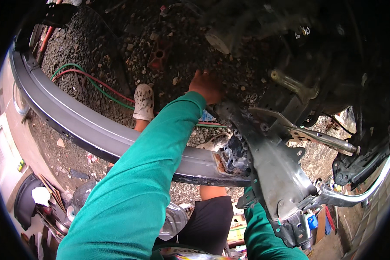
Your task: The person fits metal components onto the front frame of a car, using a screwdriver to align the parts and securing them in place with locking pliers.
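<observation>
My left hand (206,86), in a green sleeve, reaches over a long grey car bumper beam (82,111) and down by the shaded gravel. Its fingers point away from me and are too dark to tell whether they hold anything. Just right of it begins a dark metal bracket (273,160) of the car's front frame, joined to the beam's right end. Torn, crumpled metal (235,155) shows at that joint. My right sleeve (264,234) passes behind the bracket at the lower right, which hides my right hand.
A red metal stand (159,55) sits on the gravel beyond my left hand. Green and red hoses (100,85) run under the beam near my shoe (143,102). A metal tube (325,141) juts out at right. Clutter with a black curved panel (27,201) lies lower left.
</observation>
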`<control>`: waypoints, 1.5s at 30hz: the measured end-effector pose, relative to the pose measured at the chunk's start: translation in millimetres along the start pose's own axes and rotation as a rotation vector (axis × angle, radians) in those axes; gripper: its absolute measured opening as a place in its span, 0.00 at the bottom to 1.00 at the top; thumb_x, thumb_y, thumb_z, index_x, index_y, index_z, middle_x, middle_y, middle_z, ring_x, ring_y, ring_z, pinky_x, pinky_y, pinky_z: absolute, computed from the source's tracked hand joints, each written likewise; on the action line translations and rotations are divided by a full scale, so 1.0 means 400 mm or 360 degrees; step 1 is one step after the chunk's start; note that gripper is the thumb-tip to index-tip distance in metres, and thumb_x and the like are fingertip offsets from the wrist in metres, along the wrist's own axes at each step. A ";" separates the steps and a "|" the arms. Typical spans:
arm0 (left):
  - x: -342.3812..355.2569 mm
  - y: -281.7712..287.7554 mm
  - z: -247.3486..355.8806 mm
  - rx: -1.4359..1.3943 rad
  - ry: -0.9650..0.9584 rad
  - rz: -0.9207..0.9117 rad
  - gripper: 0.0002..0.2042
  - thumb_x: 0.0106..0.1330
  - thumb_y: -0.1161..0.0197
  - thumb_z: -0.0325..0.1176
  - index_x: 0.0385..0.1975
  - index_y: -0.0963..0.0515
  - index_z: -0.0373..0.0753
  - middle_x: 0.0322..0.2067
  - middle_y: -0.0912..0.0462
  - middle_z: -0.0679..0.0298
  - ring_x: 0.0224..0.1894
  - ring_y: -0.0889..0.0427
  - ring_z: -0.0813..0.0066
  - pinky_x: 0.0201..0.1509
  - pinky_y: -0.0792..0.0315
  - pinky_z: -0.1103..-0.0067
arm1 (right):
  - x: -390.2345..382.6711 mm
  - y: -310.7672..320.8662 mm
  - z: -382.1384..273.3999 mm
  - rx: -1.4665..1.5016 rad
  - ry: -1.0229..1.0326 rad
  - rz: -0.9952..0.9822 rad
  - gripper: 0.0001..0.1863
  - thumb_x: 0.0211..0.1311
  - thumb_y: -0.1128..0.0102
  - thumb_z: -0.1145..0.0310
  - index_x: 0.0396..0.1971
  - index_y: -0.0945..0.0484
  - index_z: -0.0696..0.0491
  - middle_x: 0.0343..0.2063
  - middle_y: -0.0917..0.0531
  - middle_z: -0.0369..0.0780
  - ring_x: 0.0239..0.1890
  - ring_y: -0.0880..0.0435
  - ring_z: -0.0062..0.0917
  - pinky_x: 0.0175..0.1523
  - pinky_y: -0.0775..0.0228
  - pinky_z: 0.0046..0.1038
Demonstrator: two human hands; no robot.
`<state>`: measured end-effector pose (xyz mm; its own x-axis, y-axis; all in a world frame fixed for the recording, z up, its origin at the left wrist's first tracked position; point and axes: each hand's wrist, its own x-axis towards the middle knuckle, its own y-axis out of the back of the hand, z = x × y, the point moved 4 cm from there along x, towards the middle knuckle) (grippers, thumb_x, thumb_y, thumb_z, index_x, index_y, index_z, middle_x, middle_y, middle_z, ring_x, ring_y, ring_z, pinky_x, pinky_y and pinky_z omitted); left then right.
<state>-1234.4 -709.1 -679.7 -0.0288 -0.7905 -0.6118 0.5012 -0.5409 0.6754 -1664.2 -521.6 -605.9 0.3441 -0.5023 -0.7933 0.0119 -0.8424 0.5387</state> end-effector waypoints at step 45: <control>-1.218 0.080 -0.127 -0.0849 0.1237 -0.0295 0.40 0.62 0.24 0.45 0.74 0.30 0.37 0.72 0.32 0.43 0.70 0.28 0.36 0.71 0.24 0.56 | -0.367 0.249 -0.555 -0.0806 -0.0651 -0.0880 0.53 0.72 0.42 0.35 0.86 0.53 0.47 0.79 0.45 0.66 0.72 0.28 0.65 0.74 0.30 0.51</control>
<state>-1160.3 -326.8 -380.8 0.3380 -0.1906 -0.9217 0.8795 -0.2848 0.3814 -1505.0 -488.3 -372.8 -0.2000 -0.1575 -0.9671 0.5303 -0.8473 0.0284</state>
